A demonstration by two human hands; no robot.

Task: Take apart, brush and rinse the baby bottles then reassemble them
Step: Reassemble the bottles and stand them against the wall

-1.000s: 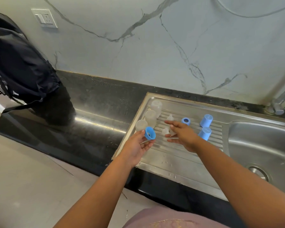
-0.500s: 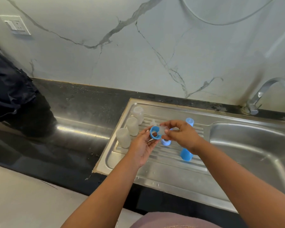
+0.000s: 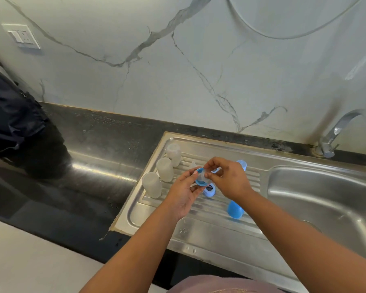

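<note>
A: What has the left hand got?

B: A blue collar ring; its fingers curl round the ring's rim and hold it up above the ribbed draining board.

A: And the right hand?

B: Its thumb and forefinger pinch a clear teat, which sits right at the opening of the ring. The two hands meet there, fingertips nearly touching.

A: So each grip is closed on something?

B: Yes, one on the ring, one on the teat. How far the teat has gone into the ring, I cannot tell.

A: Where is the rest?

B: Three frosted bottles stand mouth-down in a slanting row at the left end of the board. A second blue ring lies on the ribs just beneath the hands. One blue cap stands under the right wrist, and another blue cap shows behind that hand. A small clear piece lies beyond the fingers, too blurred to name.

A: And around it?

B: The basin to the right, the tap at the wall, dark worktop to the left with a black bag on it.
</note>
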